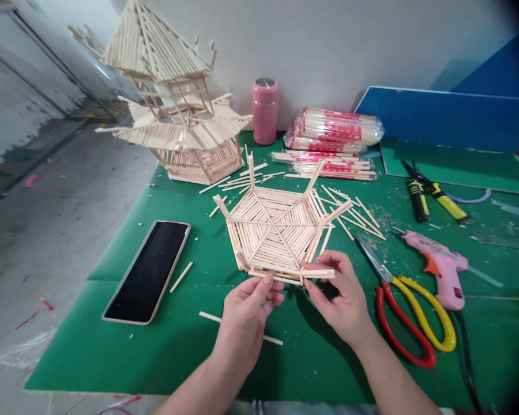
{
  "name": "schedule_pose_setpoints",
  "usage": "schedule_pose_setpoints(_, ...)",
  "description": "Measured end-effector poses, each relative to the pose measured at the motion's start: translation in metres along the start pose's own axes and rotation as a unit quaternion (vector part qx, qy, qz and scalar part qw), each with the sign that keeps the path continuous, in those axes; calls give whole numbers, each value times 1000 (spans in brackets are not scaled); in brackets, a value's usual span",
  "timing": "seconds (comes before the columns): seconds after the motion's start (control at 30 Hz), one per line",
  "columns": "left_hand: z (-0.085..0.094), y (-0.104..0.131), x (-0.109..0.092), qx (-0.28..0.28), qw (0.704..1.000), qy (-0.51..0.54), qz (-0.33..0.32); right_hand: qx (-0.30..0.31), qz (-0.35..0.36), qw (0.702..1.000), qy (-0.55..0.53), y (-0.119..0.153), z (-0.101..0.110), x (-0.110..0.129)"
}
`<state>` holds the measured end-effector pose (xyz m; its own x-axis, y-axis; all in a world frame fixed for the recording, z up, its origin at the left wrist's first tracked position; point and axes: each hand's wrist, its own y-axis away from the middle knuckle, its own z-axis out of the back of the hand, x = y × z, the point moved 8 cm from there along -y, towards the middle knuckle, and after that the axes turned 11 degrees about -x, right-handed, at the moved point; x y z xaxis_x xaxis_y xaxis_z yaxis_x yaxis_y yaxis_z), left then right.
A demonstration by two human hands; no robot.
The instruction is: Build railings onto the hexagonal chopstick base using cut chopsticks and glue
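A hexagonal frame (271, 226) built of thin wooden sticks rests on the green table, with short posts standing out from its corners. Along its near edge runs a wooden stick (288, 279). My left hand (248, 308) is closed, thumb and forefinger pinching this stick near its middle. At the near right corner my right hand (339, 297) is closed too, its thumb and fingers around the corner post (322, 274) and the end of the stick. A loose stick (273, 340) lies partly hidden beneath my left hand.
Left stands a pagoda model (177, 132); a phone (149, 271) lies nearer. Behind are a pink flask (265, 112) and bagged sticks (333, 129). Scissors (387, 276), a pink glue gun (441, 265) and pliers (435, 193) lie right. Loose sticks (358, 216) flank the frame.
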<state>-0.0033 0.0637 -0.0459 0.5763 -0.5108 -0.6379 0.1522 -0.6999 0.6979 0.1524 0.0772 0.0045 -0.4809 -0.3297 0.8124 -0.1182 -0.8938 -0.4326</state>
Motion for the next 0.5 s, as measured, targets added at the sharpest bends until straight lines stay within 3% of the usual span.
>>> schedule_pose_setpoints(0.5, 0, 0, 1, 1, 1000, 7, 2, 2, -2, 1000, -3, 0, 0, 2)
